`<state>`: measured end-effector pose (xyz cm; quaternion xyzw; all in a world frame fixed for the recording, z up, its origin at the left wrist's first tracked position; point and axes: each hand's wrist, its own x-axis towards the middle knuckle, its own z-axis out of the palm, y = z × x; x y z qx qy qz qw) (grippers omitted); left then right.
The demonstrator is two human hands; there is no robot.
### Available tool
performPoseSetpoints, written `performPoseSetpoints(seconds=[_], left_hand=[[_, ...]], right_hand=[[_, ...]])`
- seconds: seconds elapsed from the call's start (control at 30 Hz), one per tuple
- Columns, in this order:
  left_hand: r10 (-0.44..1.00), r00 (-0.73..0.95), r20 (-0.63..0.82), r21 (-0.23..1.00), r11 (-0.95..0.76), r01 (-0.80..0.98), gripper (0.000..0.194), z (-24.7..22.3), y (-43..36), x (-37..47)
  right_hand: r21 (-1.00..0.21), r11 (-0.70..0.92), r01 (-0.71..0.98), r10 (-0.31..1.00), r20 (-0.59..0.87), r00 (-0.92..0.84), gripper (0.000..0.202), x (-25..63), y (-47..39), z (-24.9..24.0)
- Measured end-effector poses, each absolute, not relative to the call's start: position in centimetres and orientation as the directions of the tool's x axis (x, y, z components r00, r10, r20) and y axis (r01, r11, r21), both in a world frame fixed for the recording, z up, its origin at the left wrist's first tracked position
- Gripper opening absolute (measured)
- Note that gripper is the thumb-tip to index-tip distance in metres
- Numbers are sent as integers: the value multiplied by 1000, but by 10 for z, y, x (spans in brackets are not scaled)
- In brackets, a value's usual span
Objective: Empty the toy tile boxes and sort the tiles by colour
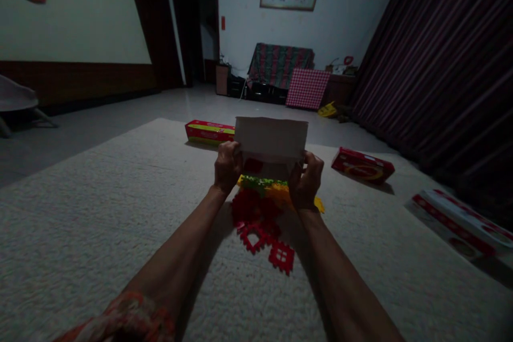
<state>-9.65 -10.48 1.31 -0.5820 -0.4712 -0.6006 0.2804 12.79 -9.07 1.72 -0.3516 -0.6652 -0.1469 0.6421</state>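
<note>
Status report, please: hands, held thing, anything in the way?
Left hand, right hand: holding pale panel between them. Red pieces close by, possibly obstructing.

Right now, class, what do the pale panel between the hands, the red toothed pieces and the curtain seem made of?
Pale panel: probably matte cardboard, flat and without shine. Red toothed pieces: likely moulded plastic, with crisp cut-outs and even notches; finish unclear in dim light. Curtain: fabric, apparently dull, hanging in narrow folds.

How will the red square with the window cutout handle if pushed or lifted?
The red square is probably light, given its window openings. It seems fairly stiff, lying flat with a crisp outline. Pushed, its toothed edges could catch on the textured mat.
</note>
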Motion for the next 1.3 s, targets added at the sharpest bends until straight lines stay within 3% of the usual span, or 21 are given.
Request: performPoseSetpoints(seconds=[0.27, 0.43, 0.7, 1.1, 1.3], left_hand=[[324, -157, 933, 286, -403, 869, 22, 1, -98, -88], [263, -149, 953, 249, -401, 882, 22, 8, -100, -88], [349, -70, 934, 205, -366, 908, 26, 2, -91, -86], [468, -62, 882, 227, -305, 925, 25, 9, -106, -89], [386, -51, 921, 204, -367, 908, 25, 26, -117, -85]], right_hand=[[-321, 673, 667, 332, 936, 116, 31, 134, -82, -1], [-320, 682, 658, 334, 936, 110, 37, 138, -89, 5], [-478, 609, 632, 452, 865, 219, 42, 131, -73, -25], [-496, 597, 630, 443, 859, 256, 39, 126, -77, -44], [-509, 589, 627, 422, 856, 299, 40, 129, -83, -31]])
